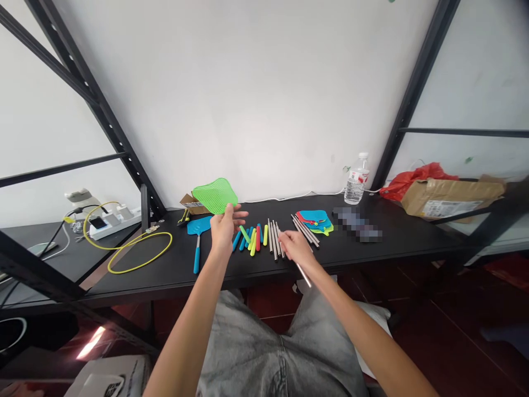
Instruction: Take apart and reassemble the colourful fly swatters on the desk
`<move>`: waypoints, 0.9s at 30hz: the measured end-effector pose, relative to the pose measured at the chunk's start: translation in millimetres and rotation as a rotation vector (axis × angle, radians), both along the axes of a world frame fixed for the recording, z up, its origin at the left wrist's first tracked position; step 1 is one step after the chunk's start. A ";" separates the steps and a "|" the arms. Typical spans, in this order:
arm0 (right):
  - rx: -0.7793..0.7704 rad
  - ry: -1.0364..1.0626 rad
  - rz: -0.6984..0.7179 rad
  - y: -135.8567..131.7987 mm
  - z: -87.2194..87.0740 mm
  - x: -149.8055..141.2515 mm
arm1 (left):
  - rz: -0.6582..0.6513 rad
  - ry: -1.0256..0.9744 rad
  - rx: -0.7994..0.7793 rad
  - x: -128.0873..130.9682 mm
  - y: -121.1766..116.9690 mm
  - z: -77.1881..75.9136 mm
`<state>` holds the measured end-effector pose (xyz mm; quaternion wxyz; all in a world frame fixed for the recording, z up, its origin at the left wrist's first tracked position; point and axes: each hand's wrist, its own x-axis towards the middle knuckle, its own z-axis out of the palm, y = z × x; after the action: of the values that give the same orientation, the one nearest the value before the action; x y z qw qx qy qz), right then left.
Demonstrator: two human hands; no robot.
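Left of the frame's middle, the person's left hand (224, 229) pinches a green fly swatter head (215, 196) by its edge, while the right hand (296, 247), right of the middle, is closed around a thin silver rod (305, 275) near more rods (273, 240) on the black table (397, 237).

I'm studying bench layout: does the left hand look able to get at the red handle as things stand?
Probably yes: the red handle lies close by, uncovered, though the left hand holds a green mesh head and might need to put that down first.
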<state>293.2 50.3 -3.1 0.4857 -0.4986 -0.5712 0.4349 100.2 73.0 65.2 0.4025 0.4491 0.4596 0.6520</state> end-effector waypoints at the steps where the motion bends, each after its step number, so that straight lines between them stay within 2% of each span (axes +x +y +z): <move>1: 0.062 -0.143 -0.103 10.1 1.0 4.9 | -0.025 0.054 -0.016 -1.1 -2.2 -1.1; 3: 0.110 -0.394 -0.254 29.1 4.0 10.5 | -0.055 0.139 -0.036 4.8 -7.3 -7.3; 5: 0.101 -0.566 -0.317 41.4 5.8 10.9 | -0.079 0.193 -0.043 16.9 -10.9 -15.5; 8: 0.108 -0.623 -0.326 43.5 5.7 7.3 | -0.125 0.243 -0.058 35.3 -11.2 -25.4; 11: 0.173 -0.444 -0.279 34.8 7.3 5.0 | -0.181 0.294 -0.082 49.1 -9.1 -31.3; 15: 0.079 0.077 -0.035 31.5 15.1 7.4 | -0.339 0.400 -0.093 66.5 -12.0 -35.2; 16: 0.045 0.187 -0.022 34.0 17.1 10.6 | -0.368 0.427 -0.082 69.3 -14.3 -35.0; 18: 0.014 0.317 -0.095 42.6 20.1 23.8 | -0.383 0.504 -0.042 68.4 -20.8 -32.3; 20: 0.016 0.316 -0.247 53.6 21.8 47.2 | -0.315 0.641 -0.001 53.9 -29.1 -26.8; 21: 0.014 0.250 -0.338 59.1 22.2 62.1 | -0.242 0.738 0.011 41.0 -33.6 -23.8; 23: 0.053 0.043 -0.460 68.6 21.9 93.8 | 0.031 0.940 -0.028 6.1 -42.4 -18.9; 25: 0.054 -0.233 -0.528 74.6 19.8 120.7 | 0.317 1.115 -0.180 -33.4 -49.4 -18.3; 27: 0.032 -0.510 -0.568 76.9 16.4 136.6 | 0.491 1.270 -0.323 -67.8 -53.6 -23.0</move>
<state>429.8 127.2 13.3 0.4369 -0.7218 -0.5194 0.1358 32.4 19.4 42.1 -0.0413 0.5610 0.7852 0.2589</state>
